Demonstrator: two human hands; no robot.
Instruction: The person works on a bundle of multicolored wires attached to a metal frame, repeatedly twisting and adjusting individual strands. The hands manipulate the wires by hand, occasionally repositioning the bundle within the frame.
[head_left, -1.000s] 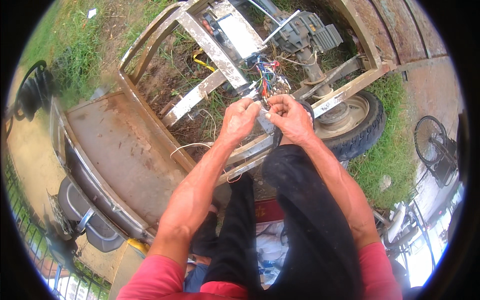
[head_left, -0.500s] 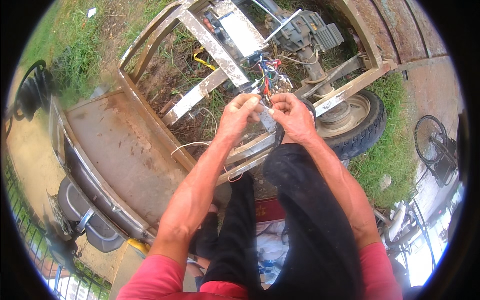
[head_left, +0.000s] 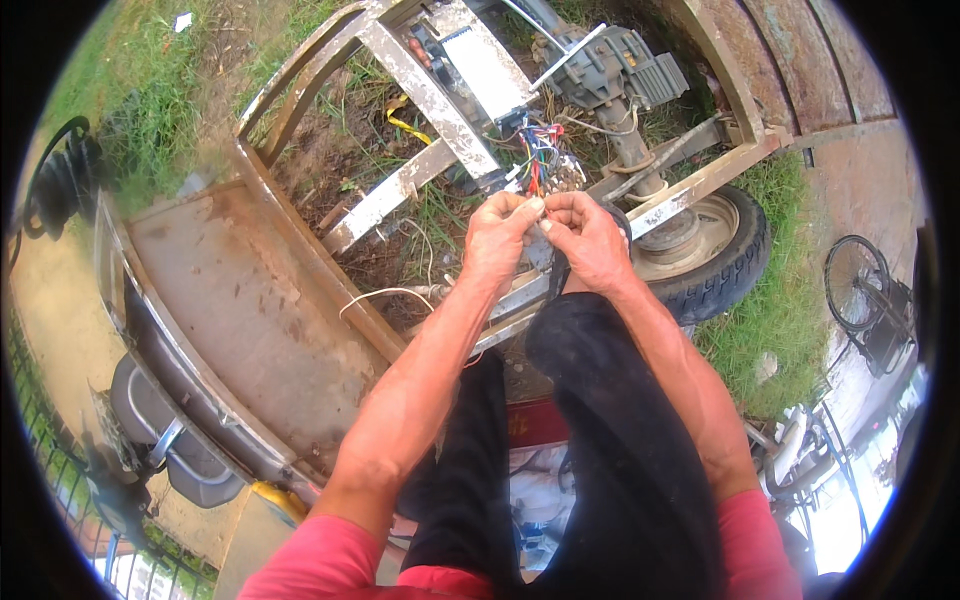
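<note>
A bundle of coloured wires (head_left: 541,150) comes down from a black connector on the metal frame and reaches my fingertips. My left hand (head_left: 497,240) is closed, its thumb and forefinger pinching at the lower end of the bundle. Right beside it, my right hand (head_left: 590,242) is closed too, thumb against bent forefinger. The fingertips of both hands meet around a thin wire, and its end is hidden between them. Small connector ends (head_left: 566,176) cluster just above my right hand.
Around the wires stands a worn metal vehicle frame (head_left: 415,85), with a grey motor (head_left: 620,65) and a wheel with a black tyre (head_left: 735,255). A rusty floor panel (head_left: 250,310) lies to the left. One pale loose wire (head_left: 385,293) sticks out near my left forearm. Further right is a bicycle (head_left: 860,290).
My left hand has moved right, and its fingertips now touch those of my right hand at the wire. My right hand has stayed nearly in place.
</note>
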